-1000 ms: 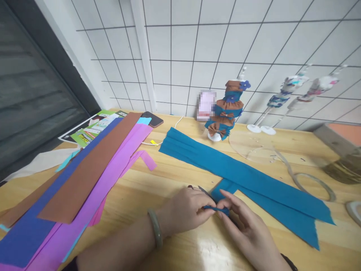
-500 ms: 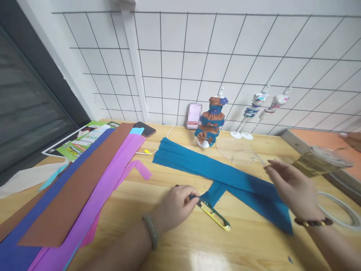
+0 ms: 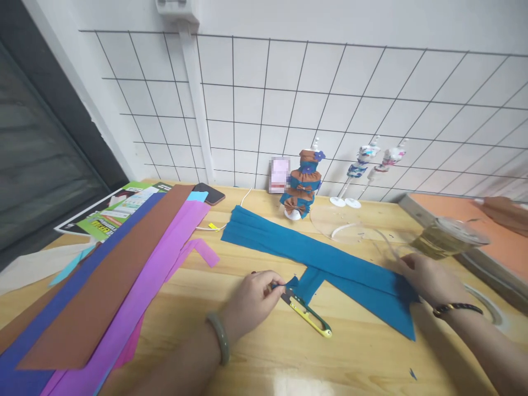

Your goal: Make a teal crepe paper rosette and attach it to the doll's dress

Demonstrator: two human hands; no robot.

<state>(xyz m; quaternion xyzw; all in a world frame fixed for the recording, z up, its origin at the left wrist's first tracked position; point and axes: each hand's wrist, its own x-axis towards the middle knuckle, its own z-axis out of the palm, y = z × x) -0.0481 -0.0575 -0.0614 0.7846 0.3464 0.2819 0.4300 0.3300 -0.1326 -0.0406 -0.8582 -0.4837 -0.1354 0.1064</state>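
Note:
My left hand [image 3: 258, 297] is closed in a pinch on a small piece of teal fabric [image 3: 291, 282]. Just beside those fingertips, thread snips with yellow and green handles [image 3: 310, 319] lie on the table. A long teal fabric strip [image 3: 297, 245] stretches across the middle, and a narrower teal piece [image 3: 310, 285] pokes out from under it. Over its right end, my right hand [image 3: 431, 279] has its fingers drawn together on a thin pale band [image 3: 388, 241], which curves away towards the back. The fingertips there are partly blurred.
Brown, blue and purple fabric strips [image 3: 107, 275] are piled at left, by papers [image 3: 109, 212] and a phone [image 3: 209, 193]. Behind stand a scrunchie-covered stand [image 3: 304, 184] and two white stands [image 3: 338, 201]. A gold spool [image 3: 437, 239] and orange tray [image 3: 445, 212] are at right.
My right hand has come down towards the right end of the teal strip, its fingers drawing together on the pale band. The left hand keeps its pinch. The view has shifted slightly.

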